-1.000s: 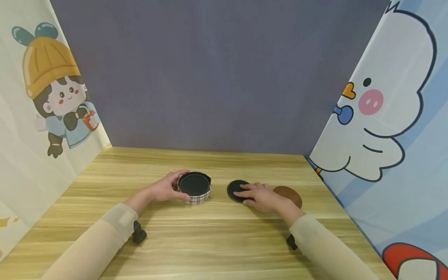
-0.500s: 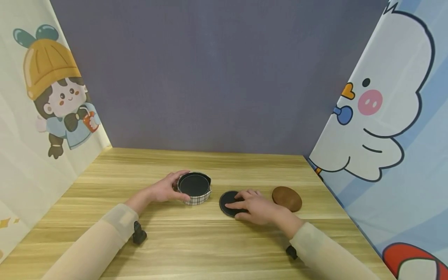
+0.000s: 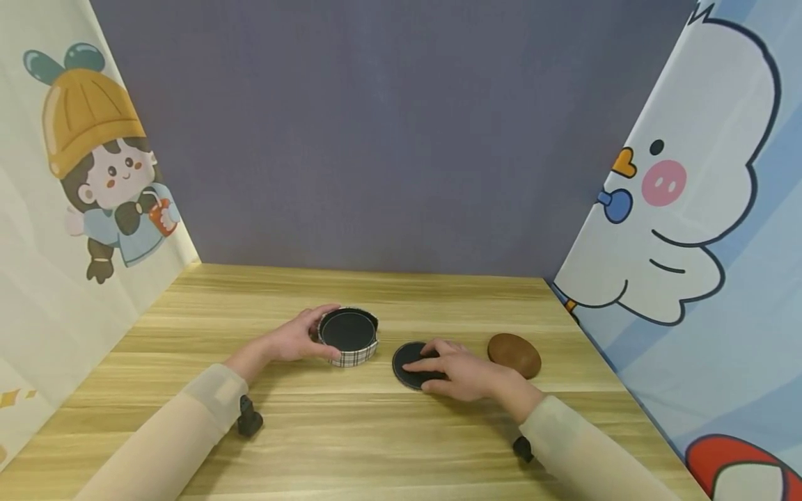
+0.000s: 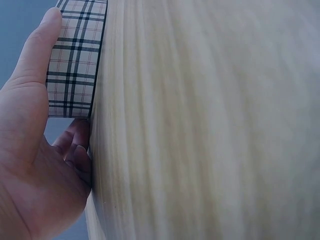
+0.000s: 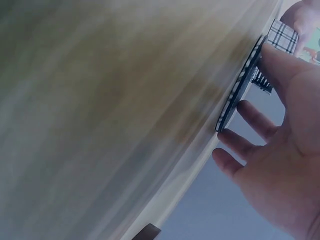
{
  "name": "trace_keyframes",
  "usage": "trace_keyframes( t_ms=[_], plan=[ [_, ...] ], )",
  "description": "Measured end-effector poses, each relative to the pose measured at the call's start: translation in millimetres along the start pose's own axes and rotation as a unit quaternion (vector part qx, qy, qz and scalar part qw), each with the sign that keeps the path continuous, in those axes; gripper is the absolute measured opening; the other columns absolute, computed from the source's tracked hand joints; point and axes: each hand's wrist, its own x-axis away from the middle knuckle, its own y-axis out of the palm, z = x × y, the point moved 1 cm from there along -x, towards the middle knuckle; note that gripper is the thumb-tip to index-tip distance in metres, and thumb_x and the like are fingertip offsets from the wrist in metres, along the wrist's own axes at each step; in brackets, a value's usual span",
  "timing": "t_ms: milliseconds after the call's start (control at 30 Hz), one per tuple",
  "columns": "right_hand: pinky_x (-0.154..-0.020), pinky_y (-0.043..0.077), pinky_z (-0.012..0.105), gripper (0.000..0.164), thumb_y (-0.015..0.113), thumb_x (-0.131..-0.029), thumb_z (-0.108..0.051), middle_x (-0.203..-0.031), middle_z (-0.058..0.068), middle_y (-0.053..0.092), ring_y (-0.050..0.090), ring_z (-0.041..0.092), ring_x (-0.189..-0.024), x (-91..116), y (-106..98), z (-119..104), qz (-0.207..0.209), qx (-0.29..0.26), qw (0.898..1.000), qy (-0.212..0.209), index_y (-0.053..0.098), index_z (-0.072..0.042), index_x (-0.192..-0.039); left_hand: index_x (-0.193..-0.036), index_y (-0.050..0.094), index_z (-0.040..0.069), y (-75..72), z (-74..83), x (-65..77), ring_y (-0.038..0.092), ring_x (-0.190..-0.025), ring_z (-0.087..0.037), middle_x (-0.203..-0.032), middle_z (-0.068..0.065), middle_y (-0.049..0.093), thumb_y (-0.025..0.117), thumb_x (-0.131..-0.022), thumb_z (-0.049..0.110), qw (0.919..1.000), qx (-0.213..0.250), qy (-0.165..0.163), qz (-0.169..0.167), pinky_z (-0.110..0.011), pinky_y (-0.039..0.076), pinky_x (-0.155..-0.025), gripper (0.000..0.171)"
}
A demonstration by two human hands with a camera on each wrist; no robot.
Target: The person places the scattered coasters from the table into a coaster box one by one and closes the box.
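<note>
On the left of the table, my left hand point(image 3: 294, 337) grips a round coaster holder point(image 3: 354, 358) with a plaid outer wall. Its thumb presses that plaid wall point(image 4: 75, 65) in the left wrist view, with the fingers around the far side. Black round coasters fill the holder, the top one point(image 3: 347, 330) face up. To its right, a loose black coaster point(image 3: 407, 369) lies flat on the wood. My right hand point(image 3: 460, 372) rests on that coaster with spread, fairly straight fingers, covering its right part. In the right wrist view, the thumb and fingertips touch the coaster point(image 5: 239, 87).
A brown round coaster point(image 3: 514, 355) lies just beyond my right hand. The wood-grain table point(image 3: 376, 438) ends at a grey back panel point(image 3: 376, 139). Cartoon-printed panels stand at left point(image 3: 37, 327) and right point(image 3: 720, 362).
The black coaster under my right hand has slid slightly left and toward me, then stopped. More of the brown coaster shows now. My left hand and the holder have stayed put.
</note>
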Motion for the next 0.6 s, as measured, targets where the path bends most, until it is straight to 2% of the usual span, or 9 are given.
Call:
trace_keyframes(
  t_ms=[367,600],
  plan=[
    [-0.115,0.038,0.059,0.052,0.067,-0.109,-0.052,-0.151,0.002,0.049,0.046,0.027,-0.134,-0.8,1.5,-3.1,0.004,0.016,1.000,-0.003,0.054,-0.051,-0.159,-0.175,0.026,0.014,-0.4,-0.5,-0.5,0.060,-0.127,-0.036,-0.155,-0.032,0.040,0.095,-0.088,0.043,1.0000,-0.002,0.004,-0.001,-0.063,0.045,-0.114,0.115],
    [-0.115,0.040,0.059,0.054,0.067,-0.107,-0.055,-0.152,0.001,0.048,0.045,0.026,-0.135,-1.1,2.0,-1.0,0.002,0.009,1.000,-0.006,0.053,-0.050,-0.160,-0.175,0.025,0.014,-0.4,1.9,0.9,0.060,-0.126,-0.036,-0.154,-0.031,0.040,0.095,-0.088,0.043,1.0000,-0.001,-0.001,-0.001,-0.063,0.045,-0.114,0.116]
  ],
)
